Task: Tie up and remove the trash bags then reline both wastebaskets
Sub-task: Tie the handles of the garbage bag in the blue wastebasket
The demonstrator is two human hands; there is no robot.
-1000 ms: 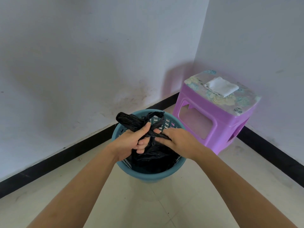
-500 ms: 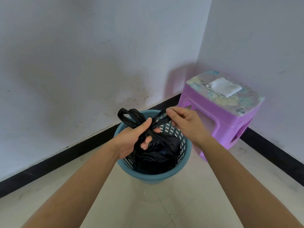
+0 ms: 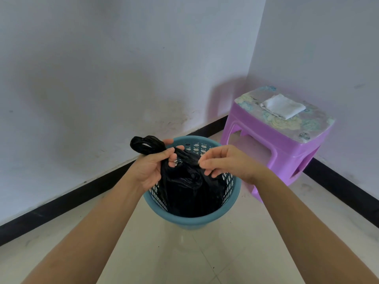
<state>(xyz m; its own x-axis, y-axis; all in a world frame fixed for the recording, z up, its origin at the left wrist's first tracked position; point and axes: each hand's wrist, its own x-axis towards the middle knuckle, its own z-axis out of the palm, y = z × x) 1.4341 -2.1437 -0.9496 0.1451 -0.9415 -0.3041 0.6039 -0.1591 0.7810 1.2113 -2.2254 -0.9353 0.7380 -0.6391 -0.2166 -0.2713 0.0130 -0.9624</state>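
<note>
I am looking into a corner where two pale walls are meeting. A black baseboard is running along the cream tiled floor. A purple stool is carrying a folded white cloth.

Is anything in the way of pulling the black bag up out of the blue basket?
Nothing visible is. The trash bag sits in the open-topped wastebasket, and the left hand grips its bunched handles. Only open space is above it. The purple stool stands beside the basket on the right, not over it.

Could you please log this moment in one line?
tying; left hand grips black trash bag; right hand pinches its handle; bag in blue wastebasket
</note>
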